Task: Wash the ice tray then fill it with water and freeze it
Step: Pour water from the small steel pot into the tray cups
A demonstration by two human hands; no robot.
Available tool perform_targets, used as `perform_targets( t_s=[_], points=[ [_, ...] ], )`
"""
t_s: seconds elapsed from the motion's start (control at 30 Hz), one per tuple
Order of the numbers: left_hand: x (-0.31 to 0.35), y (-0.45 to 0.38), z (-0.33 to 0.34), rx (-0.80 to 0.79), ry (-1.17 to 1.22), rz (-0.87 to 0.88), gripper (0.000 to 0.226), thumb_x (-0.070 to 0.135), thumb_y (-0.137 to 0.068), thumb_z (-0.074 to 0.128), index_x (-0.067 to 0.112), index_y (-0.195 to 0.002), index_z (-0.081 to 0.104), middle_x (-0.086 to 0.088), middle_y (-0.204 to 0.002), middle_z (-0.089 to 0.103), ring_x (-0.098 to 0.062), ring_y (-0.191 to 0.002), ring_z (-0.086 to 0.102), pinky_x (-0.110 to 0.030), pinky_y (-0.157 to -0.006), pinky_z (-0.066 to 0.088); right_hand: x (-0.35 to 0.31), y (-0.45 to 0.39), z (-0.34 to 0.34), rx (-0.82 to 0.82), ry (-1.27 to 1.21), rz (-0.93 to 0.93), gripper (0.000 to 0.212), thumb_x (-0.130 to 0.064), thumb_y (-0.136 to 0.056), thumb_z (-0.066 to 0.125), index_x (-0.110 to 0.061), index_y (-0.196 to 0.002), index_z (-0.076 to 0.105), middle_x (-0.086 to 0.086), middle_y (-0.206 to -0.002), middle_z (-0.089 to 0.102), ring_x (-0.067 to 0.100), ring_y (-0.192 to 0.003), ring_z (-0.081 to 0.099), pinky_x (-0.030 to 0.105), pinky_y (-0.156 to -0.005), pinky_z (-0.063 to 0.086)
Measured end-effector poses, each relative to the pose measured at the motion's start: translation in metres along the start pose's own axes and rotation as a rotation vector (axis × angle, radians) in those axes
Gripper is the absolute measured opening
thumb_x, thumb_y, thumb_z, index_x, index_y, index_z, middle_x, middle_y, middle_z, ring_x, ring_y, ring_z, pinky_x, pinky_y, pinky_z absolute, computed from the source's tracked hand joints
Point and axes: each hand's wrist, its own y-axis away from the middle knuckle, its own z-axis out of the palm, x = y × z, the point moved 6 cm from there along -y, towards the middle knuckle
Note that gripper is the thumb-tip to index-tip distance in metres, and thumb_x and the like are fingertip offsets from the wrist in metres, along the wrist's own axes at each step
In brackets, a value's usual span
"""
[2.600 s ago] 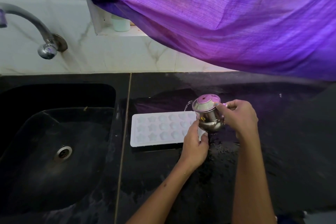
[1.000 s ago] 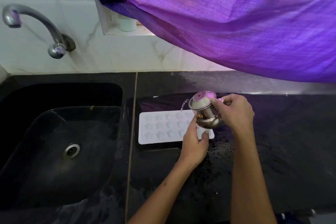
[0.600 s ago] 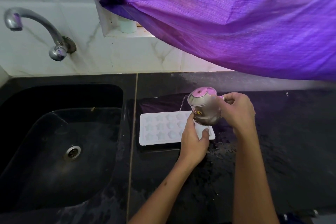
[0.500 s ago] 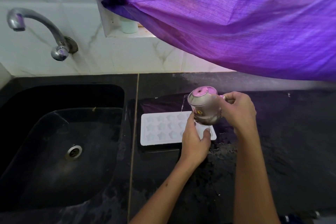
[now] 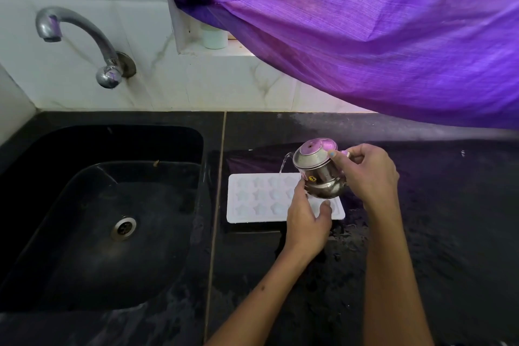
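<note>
A white ice tray (image 5: pixel 259 199) with star-shaped cells lies flat on the black counter, just right of the sink. Above its right part a small steel pot (image 5: pixel 318 173) with a lid is tilted to the left, and a thin stream of water falls from its spout into the tray's back row. My right hand (image 5: pixel 368 174) grips the pot's handle side, thumb on the lid. My left hand (image 5: pixel 307 222) props the pot's underside with its fingertips, thumb near the tray's front right corner. The tray's right end is hidden behind the pot and my left hand.
A black sink (image 5: pixel 106 216) with a steel drain (image 5: pixel 123 228) fills the left. A steel tap (image 5: pixel 84 39) juts from the white tiled wall. A purple curtain (image 5: pixel 365 31) hangs low over the counter's back right. The counter (image 5: pixel 449 219) is wet around the tray.
The pot has tipped a little further left and stays over the tray's right end, still pouring. Both hands keep their hold. The camera has shifted slightly.
</note>
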Motion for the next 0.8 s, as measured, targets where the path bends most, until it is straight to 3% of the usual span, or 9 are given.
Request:
perform_targets(
  t_s=[0.63,0.8],
  points=[
    [-0.001,0.0005,-0.0024,0.001,0.003,-0.021,0.055,0.014,-0.092,0.054,0.024,-0.141,0.032,0.018,-0.121,0.046,0.004,-0.11,0.04,-0.019,-0.096,0.034,-0.0052,0.0028,0.003,0.001,0.035,-0.032,0.026,-0.047,-0.084,0.067,-0.021,-0.086,0.064,0.0,-0.088,0.07,0.023,-0.088,0.064,0.03,-0.072,0.038],
    [-0.0003,0.0011,-0.0042,0.002,-0.002,-0.016,0.054,0.014,-0.092,0.054,0.024,-0.14,0.033,0.018,-0.121,0.046,0.003,-0.109,0.04,-0.021,-0.095,0.035,-0.0057,0.0041,0.0034,0.001,0.033,-0.04,0.026,-0.047,-0.084,0.067,-0.022,-0.084,0.062,-0.001,-0.088,0.069,0.022,-0.088,0.064,0.033,-0.075,0.045]
  ],
)
